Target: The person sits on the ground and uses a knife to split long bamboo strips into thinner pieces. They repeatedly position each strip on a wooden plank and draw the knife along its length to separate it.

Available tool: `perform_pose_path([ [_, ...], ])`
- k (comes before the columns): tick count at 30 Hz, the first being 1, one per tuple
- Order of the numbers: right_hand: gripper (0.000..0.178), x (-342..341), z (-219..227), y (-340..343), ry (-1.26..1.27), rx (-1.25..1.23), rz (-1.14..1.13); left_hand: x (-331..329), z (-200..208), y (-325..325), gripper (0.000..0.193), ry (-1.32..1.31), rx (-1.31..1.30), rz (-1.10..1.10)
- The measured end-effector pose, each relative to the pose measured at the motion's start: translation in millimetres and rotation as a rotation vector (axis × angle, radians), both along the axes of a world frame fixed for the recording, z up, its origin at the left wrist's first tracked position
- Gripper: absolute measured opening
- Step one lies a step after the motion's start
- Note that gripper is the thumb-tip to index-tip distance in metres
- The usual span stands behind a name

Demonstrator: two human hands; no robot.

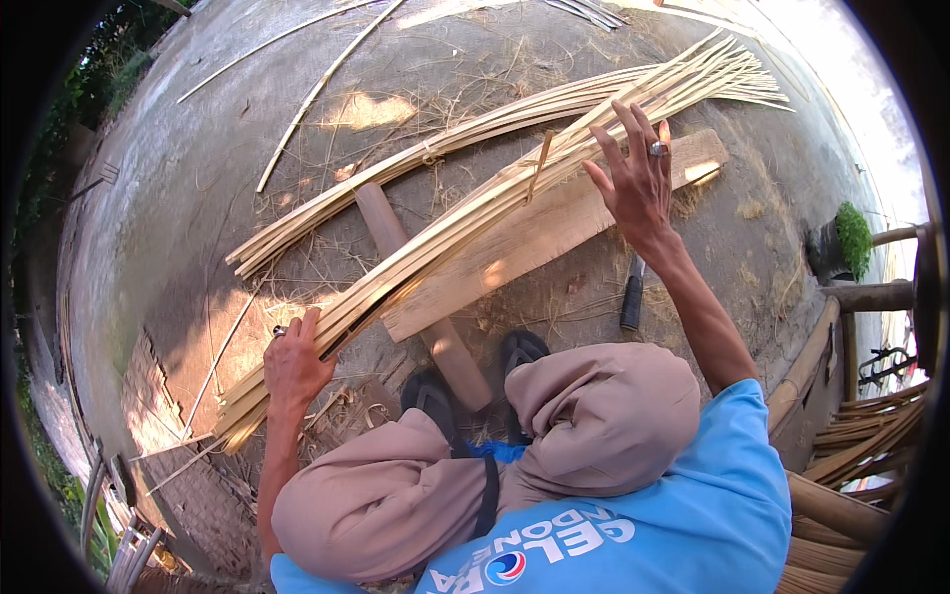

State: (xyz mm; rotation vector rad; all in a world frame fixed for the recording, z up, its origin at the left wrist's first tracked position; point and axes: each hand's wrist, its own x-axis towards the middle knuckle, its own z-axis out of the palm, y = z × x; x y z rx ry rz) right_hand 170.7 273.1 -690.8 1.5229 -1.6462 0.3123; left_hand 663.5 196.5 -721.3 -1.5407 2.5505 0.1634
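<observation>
A long bundle of pale split bamboo strips (475,223) lies slantwise in front of me, from the lower left to the upper right. My left hand (297,364) is closed around its near left end. A twisted tie (539,166) goes round the bundle past its middle, and the strips fan out at the far end. My right hand (638,183) hovers at the bundle's right side with fingers spread and nothing in it; whether the fingertips touch the strips, I cannot tell. Under the bundle is a wooden plank (495,272), resting across a round wooden piece (450,356).
A second tied bundle of strips (416,158) lies just beyond. Loose strips (322,99) are scattered on the ground farther left. A black-handled tool (631,297) rests near my right knee. At the right are a potted plant (851,243) and a bamboo frame (807,361).
</observation>
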Motion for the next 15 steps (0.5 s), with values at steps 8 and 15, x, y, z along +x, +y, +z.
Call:
perform_pose_path([
  [8, 0.033, 50.9, -118.1, -16.8, -1.319, 0.057, 0.032, -3.4, 23.8, 5.6, 0.075, -0.011, 0.011, -0.05],
  [15, 0.019, 54.0, -159.2, -27.7, -1.72, -0.416, 0.241, -8.7, 28.8, 2.0, 0.074, 0.009, 0.029, -0.005],
])
